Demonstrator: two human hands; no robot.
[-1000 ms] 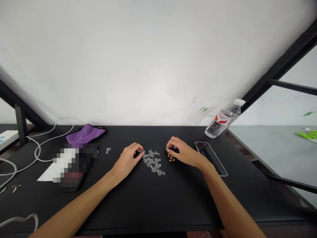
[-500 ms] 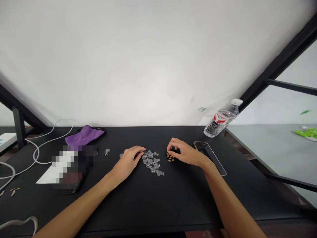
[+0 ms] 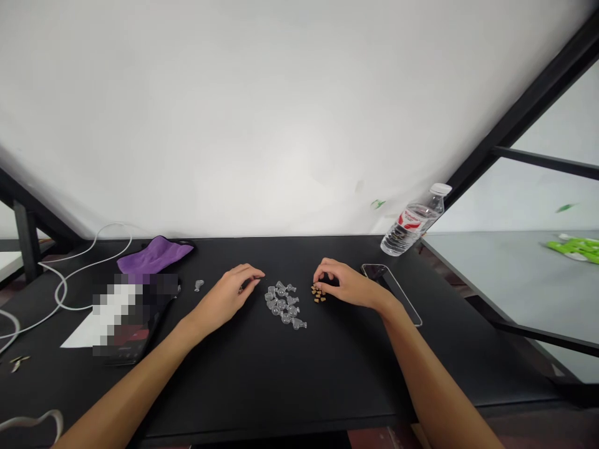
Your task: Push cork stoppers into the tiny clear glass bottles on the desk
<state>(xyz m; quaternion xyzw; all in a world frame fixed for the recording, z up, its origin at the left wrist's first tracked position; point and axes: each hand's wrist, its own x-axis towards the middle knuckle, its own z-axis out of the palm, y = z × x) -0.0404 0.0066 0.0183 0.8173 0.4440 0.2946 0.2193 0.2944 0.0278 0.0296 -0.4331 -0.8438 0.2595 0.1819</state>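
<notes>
On the black table (image 3: 281, 374) lies a cluster of several tiny clear glass bottles (image 3: 282, 304). Just right of it sits a small heap of brown stopper-like pieces (image 3: 319, 294). My left hand (image 3: 229, 294) rests left of the bottles, fingers curled toward the thumb; what they pinch, if anything, is too small to make out. My right hand (image 3: 346, 284) hovers over the brown pieces with its fingertips pinched together right above them. One stray clear bottle (image 3: 199, 285) lies further left.
A phone (image 3: 392, 292) lies face up beside my right wrist, with a plastic water bottle (image 3: 414, 221) on its side behind it. A purple cloth (image 3: 154, 254), white cable (image 3: 65, 277) and papers occupy the left. A grey table (image 3: 515, 280) adjoins on the right.
My left hand reached into the bottle cluster, then drew back leftward away from it. My right hand stayed pinching at the brown pieces. The view drifted slightly.
</notes>
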